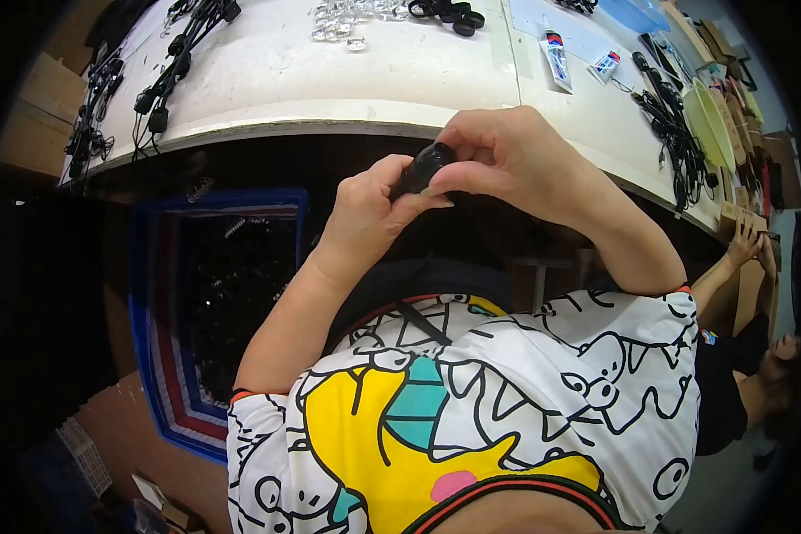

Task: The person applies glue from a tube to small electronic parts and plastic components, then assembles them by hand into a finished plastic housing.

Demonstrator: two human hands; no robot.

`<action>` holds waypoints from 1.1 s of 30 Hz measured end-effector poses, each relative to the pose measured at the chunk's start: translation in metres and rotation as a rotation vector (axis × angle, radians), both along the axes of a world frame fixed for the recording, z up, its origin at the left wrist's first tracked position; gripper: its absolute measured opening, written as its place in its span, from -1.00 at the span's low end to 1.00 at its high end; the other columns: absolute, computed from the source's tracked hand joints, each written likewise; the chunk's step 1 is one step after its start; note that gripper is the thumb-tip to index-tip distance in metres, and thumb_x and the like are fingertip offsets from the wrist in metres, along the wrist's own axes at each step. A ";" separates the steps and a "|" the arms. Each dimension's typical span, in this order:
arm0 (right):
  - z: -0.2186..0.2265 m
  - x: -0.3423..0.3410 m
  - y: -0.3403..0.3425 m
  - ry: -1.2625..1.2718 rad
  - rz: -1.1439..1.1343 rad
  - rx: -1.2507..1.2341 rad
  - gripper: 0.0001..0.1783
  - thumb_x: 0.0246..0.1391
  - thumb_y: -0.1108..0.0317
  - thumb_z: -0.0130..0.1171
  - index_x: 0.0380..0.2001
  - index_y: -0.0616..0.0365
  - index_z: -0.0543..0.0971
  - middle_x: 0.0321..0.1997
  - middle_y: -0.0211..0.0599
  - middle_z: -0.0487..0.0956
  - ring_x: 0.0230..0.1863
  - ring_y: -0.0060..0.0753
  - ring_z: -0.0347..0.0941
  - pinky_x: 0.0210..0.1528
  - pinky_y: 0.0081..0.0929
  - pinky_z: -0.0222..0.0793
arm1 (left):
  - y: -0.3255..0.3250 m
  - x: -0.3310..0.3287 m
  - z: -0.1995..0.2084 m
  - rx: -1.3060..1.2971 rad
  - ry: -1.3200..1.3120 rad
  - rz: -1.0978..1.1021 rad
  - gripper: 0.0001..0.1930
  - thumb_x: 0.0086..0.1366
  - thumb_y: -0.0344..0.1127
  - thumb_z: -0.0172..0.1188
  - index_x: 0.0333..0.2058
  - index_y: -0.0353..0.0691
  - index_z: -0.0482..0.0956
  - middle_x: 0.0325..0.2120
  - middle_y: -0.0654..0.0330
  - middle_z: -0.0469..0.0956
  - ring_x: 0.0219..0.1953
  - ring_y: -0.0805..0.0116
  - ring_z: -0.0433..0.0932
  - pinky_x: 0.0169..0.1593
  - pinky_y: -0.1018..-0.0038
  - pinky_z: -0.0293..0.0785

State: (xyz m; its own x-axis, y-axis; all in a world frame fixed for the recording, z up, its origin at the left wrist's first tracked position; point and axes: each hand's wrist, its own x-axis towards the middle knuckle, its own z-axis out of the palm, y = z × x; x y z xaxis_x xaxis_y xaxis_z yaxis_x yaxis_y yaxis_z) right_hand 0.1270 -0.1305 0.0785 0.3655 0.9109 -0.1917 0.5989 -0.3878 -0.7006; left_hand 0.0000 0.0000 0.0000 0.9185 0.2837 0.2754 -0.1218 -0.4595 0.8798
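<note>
Just in front of the table's near edge, both of my hands grip one small, glossy black rounded part [425, 169]; its exact kind I cannot make out. My left hand [365, 209] wraps its lower left end between thumb and fingers. From the upper right, my right hand [521, 165] pinches the other end, thumb below and curled fingers above. Fingers cover much of its surface. Beyond the hands, on the white table [276, 84], lie a cluster of clear, glassy pieces [351, 20] and a group of black ring-like parts [458, 16].
Black cables with small boxes [165, 84] hang over the table's left edge; more cables [672, 125] lie at right. Two tubes [556, 60] sit near a pale green basin [710, 125]. Below left stands a blue-rimmed bin [138, 311] of dark pieces. Another person's hands [748, 247] show far right.
</note>
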 end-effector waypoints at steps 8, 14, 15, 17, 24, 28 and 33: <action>0.003 -0.004 0.001 -0.050 -0.023 0.091 -0.70 -0.17 0.28 0.27 -0.42 0.31 0.51 -0.60 -0.20 0.50 -0.58 -0.39 0.42 -0.50 -0.59 0.33 | -0.004 -0.001 0.002 -0.139 -0.024 0.015 -0.74 -0.01 -0.31 0.29 -0.36 -0.30 0.48 -0.57 0.12 0.52 -0.57 0.40 0.46 -0.43 0.58 0.40; 0.006 0.001 0.001 -0.080 0.073 0.192 -0.70 -0.19 0.31 0.28 -0.40 0.31 0.51 -0.54 -0.15 0.52 -0.53 -0.37 0.45 -0.44 -0.58 0.35 | 0.000 -0.002 -0.005 -0.192 0.010 -0.023 -0.74 -0.01 -0.31 0.29 -0.36 -0.31 0.49 -0.58 0.12 0.52 -0.58 0.44 0.44 -0.42 0.59 0.39; 0.008 0.001 0.002 -0.082 0.071 0.192 -0.70 -0.19 0.31 0.28 -0.40 0.31 0.51 -0.54 -0.15 0.52 -0.53 -0.37 0.45 -0.44 -0.58 0.35 | 0.000 -0.002 -0.004 -0.150 -0.007 -0.019 -0.74 0.00 -0.32 0.28 -0.36 -0.31 0.49 -0.59 0.13 0.51 -0.58 0.46 0.44 -0.42 0.59 0.39; 0.009 0.000 0.006 -0.088 0.044 0.102 -0.72 -0.15 0.48 0.23 -0.30 0.31 0.47 -0.45 -0.26 0.53 -0.48 -0.63 0.45 -0.45 -0.71 0.35 | 0.003 0.001 -0.004 -0.210 0.006 -0.019 -0.74 0.00 -0.32 0.28 -0.35 -0.31 0.49 -0.59 0.13 0.51 -0.58 0.47 0.44 -0.42 0.59 0.38; 0.005 -0.002 0.017 -0.083 0.064 0.234 -0.73 -0.11 0.51 0.18 -0.26 0.29 0.47 -0.39 -0.28 0.54 -0.45 -0.64 0.45 -0.39 -0.73 0.37 | 0.002 -0.002 0.000 -0.403 -0.034 0.025 -0.83 0.05 -0.39 0.23 -0.37 -0.31 0.50 -0.56 0.25 0.50 -0.56 0.54 0.41 -0.43 0.65 0.35; -0.031 -0.011 0.019 0.407 0.013 0.460 -0.58 -0.03 0.40 0.13 -0.07 0.26 0.35 -0.13 -0.23 0.46 -0.24 -0.54 0.44 -0.18 -0.61 0.37 | 0.016 0.003 0.013 -0.930 -0.220 -0.087 -0.77 0.19 -0.22 0.10 -0.29 -0.26 0.42 -0.68 0.40 0.24 -0.66 0.61 0.15 -0.54 0.67 0.11; -0.064 -0.037 -0.005 0.554 0.164 -0.014 -0.72 0.10 0.28 0.00 -0.18 0.24 0.39 -0.30 -0.30 0.47 -0.26 -0.54 0.41 -0.15 -0.58 0.34 | 0.022 0.012 0.037 -1.196 -0.398 -0.059 -0.64 0.25 -0.06 -0.05 -0.17 -0.25 0.33 -0.68 0.40 0.15 -0.64 0.61 0.08 -0.51 0.65 0.04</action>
